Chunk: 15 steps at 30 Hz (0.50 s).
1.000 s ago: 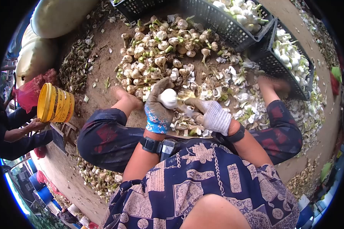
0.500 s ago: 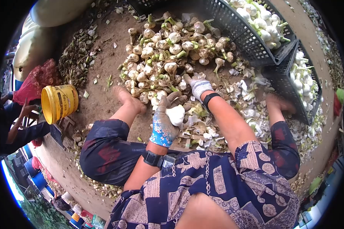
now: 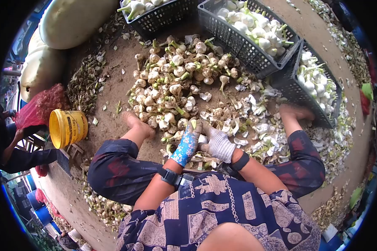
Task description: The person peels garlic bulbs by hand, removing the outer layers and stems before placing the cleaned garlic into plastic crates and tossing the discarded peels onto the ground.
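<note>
My left hand [image 3: 187, 143], in a soiled glove with a blue floral cuff, is closed around a garlic bulb [image 3: 203, 139]. Only a small white part of that bulb shows between the hands. A pale green piece, perhaps its stem, sticks up by my left fingertips. My right hand [image 3: 218, 144], in a grey-white knitted glove, presses its closed fingers against the same bulb from the other side. Just beyond both hands lies a heap of unpeeled garlic [image 3: 176, 83] with dirty skins and cut stems. Loose garlic skins [image 3: 255, 129] are scattered beside my right hand.
Black crates hold cleaned white garlic: one at the back [image 3: 163, 19], one further right [image 3: 238, 39] and one tilted near my right foot [image 3: 299, 85]. On the left are a yellow bucket [image 3: 67, 129], a red mesh bag [image 3: 42, 106] and another person's arm [image 3: 12, 144].
My right hand has drawn back from the heap's edge to meet my left hand. The white bulb in my left hand is now mostly covered. The view has shifted, showing more of the back crate.
</note>
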### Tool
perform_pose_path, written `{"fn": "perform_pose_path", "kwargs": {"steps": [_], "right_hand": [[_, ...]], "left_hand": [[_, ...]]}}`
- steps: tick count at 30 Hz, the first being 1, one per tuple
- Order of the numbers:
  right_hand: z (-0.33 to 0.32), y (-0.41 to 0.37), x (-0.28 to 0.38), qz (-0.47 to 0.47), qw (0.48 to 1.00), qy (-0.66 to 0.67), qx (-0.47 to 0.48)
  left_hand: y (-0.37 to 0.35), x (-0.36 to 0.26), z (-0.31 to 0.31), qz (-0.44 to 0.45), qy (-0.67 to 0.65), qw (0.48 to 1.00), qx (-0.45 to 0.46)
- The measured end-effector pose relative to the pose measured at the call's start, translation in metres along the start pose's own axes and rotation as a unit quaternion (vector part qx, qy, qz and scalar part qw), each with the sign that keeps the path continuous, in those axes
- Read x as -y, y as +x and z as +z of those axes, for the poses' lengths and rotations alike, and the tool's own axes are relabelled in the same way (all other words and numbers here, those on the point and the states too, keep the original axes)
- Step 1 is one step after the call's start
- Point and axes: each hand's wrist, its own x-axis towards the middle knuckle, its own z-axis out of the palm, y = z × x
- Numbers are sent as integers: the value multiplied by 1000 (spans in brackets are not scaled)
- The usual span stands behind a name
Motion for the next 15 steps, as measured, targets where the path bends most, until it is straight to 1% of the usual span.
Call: {"fn": "perform_pose_path", "kwargs": {"steps": [1, 2, 3, 4, 5, 6, 7, 8, 9, 11, 12, 13, 15], "right_hand": [[3, 5, -14, 20, 981, 195, -3], [-12, 5, -18, 56, 957, 283, 14], [-32, 6, -19, 92, 924, 369, 32], [-47, 7, 0, 86, 922, 375, 50], [-50, 9, 6, 52, 932, 344, 102], [-52, 13, 3, 7, 972, 203, 114], [-52, 17, 0, -42, 990, 59, 124], [-48, 20, -1, -16, 995, -27, 95], [-49, 21, 12, 44, 993, -47, 101], [-41, 23, 11, 42, 998, -31, 45], [-38, 24, 7, -14, 998, -64, -21], [-36, 30, -7, -84, 991, -94, -54], [-57, 38, -11, -41, 992, -80, -93]], "left_hand": [[0, -18, -4, 58, 104, 993, 16], [0, -41, -3, -43, -5, 999, -4], [3, -64, 0, -143, -114, 983, -24], [0, -80, 3, -173, -227, 958, -15], [2, -88, 7, -218, -337, 916, 15], [6, -69, 18, -238, -366, 900, -8], [13, -64, 23, -258, -393, 882, -30], [20, -59, 24, -360, -396, 844, -35], [28, -79, 24, -372, -459, 805, -56], [52, -76, 26, -329, -529, 773, -117], [66, -71, 22, -394, -549, 728, -115], [72, -68, 22, -394, -552, 726, -115], [81, -65, 19, -427, -467, 774, -18]]}}
